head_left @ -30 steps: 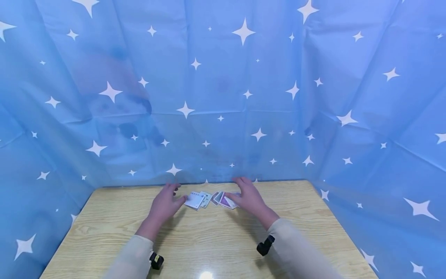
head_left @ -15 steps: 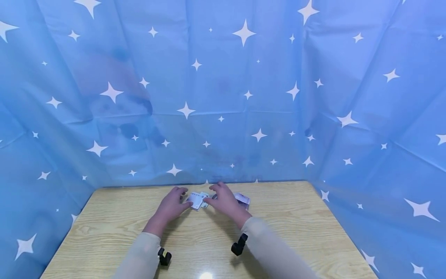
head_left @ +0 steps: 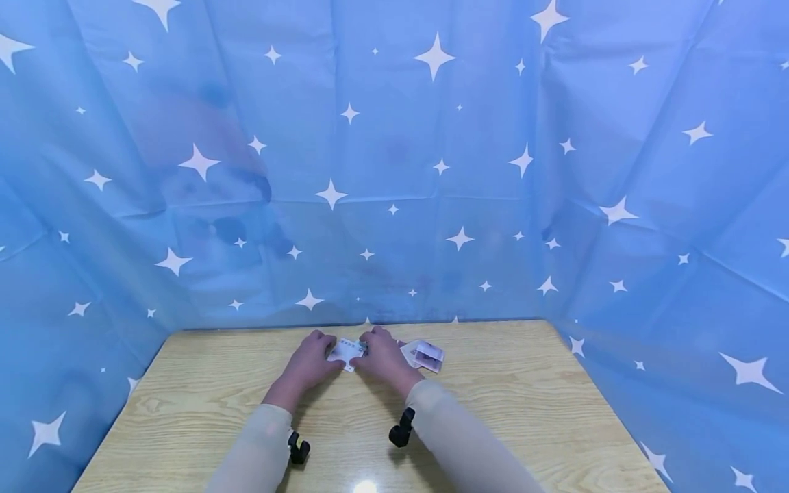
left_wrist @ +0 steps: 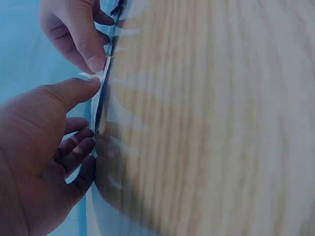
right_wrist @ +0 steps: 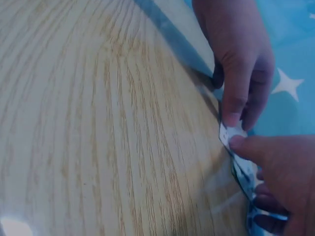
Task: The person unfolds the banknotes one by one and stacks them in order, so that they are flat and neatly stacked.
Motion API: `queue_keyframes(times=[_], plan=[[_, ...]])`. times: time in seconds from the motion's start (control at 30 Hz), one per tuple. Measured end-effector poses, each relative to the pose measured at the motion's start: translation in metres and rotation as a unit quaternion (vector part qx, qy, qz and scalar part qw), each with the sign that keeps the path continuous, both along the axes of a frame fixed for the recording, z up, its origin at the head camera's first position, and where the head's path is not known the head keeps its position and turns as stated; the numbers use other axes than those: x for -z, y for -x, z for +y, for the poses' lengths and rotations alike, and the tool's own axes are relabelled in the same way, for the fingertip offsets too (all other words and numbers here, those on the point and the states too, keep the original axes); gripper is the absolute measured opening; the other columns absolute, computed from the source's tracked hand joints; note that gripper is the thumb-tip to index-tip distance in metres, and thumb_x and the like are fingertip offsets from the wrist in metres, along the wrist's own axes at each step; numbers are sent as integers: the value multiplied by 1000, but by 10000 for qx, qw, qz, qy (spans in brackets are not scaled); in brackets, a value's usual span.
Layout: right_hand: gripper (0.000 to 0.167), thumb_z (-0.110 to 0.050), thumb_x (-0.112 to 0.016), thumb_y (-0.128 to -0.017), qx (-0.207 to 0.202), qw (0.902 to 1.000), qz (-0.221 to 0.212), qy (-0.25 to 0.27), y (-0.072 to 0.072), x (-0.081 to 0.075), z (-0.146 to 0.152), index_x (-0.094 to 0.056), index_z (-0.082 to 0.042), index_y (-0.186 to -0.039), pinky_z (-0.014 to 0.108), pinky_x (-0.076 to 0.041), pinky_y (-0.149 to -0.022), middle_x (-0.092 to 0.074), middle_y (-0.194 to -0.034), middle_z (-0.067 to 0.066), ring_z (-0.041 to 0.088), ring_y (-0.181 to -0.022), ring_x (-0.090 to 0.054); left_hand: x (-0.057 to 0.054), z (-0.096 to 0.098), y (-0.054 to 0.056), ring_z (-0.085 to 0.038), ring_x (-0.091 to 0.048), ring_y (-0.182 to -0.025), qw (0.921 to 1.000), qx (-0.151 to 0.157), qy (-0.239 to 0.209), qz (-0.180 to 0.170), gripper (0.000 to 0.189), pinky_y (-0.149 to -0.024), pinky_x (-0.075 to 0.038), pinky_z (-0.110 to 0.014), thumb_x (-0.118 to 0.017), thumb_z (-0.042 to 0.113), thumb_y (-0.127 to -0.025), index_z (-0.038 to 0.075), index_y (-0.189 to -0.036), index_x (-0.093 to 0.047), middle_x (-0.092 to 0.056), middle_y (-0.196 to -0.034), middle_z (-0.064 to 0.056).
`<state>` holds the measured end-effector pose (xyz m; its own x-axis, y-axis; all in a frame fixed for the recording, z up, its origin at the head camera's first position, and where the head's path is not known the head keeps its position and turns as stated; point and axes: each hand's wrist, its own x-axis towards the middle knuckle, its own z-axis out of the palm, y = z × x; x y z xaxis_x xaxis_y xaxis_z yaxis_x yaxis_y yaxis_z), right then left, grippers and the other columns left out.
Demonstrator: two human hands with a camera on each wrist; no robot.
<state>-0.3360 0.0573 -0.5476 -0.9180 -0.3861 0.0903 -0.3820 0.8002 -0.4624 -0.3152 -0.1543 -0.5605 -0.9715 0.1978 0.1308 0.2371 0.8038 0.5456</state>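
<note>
A small white card [head_left: 346,347] with a row of dark print along one edge lies at the back of the table, overlapping a greenish card. My left hand [head_left: 311,359] holds its left side, thumb on the near edge and fingers at the far edge. From the other side my right hand [head_left: 383,359] grips the same cards between thumb and fingers. In the right wrist view both thumbs meet close together on the white card [right_wrist: 224,131]. Purple-printed cards [head_left: 429,355] lie loosely spread just right of my right hand, partly hidden by it.
The wooden table [head_left: 524,397] ends at a back edge close beyond the cards. A blue curtain with white stars [head_left: 394,164] hangs right behind it and along both sides. Black wrist cameras [head_left: 298,448] sit on both sleeves.
My right hand has moved left, off the purple-printed cards and onto the right side of the white card. My left hand has shifted slightly right and closed in on the card.
</note>
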Motion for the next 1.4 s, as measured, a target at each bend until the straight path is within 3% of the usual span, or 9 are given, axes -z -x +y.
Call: queue_keyframes(times=[0.13,0.33,0.57,0.93,1.17,1.27,1.4], plan=[[50,-36,-89,-96,-115,9998,134,-18,2,3,0,-78,-6,-133,46,-53,-92,-66,-120,7,24,-108,-61,1,2,-1,-36,-63,-116,10000,-13,22,39,62,-107,-54,-55,-89,27,-92,-5,-141,-69,-63,-127,-18],[45,-36,-90,-96,-144,9998,124,-66,4,3,1,-81,-9,-131,53,-51,-96,-66,-119,4,25,-113,-60,0,6,-3,-33,-61,-111,9995,-111,-289,-48,60,-105,-54,-55,-90,22,-91,-4,-141,-69,-62,-123,-16],[40,-32,-90,-96,-137,9999,-33,82,2,4,1,-81,-9,-127,45,-52,-95,-66,-115,2,23,-111,-60,3,9,-1,-33,-63,-114,9979,-209,-585,-207,58,-106,-54,-55,-91,18,-91,-2,-141,-69,-62,-124,-15],[36,-24,-93,-92,-114,9974,-260,659,4,4,2,-80,-9,-122,43,-52,-93,-65,-109,2,18,-101,-58,4,12,1,-35,-70,-116,9938,-157,-1089,-159,55,-102,-57,-57,-87,4,-90,2,-140,-66,-72,-127,-17],[29,-15,-89,-95,11,9933,-310,1113,5,7,3,-75,-10,-120,49,-54,-97,-71,-111,2,20,-103,-65,5,14,1,-29,-70,-105,9926,-136,-1207,59,47,-93,-59,-52,-81,-1,-95,3,-140,-68,-73,-117,-13],[21,-10,-84,-99,37,9904,-185,1367,3,6,3,-74,-10,-117,52,-55,-97,-75,-107,2,18,-97,-69,6,13,1,-24,-69,-100,9912,-161,-1297,205,45,-90,-59,-48,-78,-2,-97,5,-140,-69,-73,-114,-10],[15,-8,-79,-102,129,9845,-7,1749,0,2,5,-75,-13,-116,48,-57,-90,-76,-102,-2,13,-90,-68,-1,14,-2,-22,-69,-96,9857,-198,-1658,245,45,-88,-60,-45,-77,-3,-98,5,-142,-70,-73,-115,-10]])
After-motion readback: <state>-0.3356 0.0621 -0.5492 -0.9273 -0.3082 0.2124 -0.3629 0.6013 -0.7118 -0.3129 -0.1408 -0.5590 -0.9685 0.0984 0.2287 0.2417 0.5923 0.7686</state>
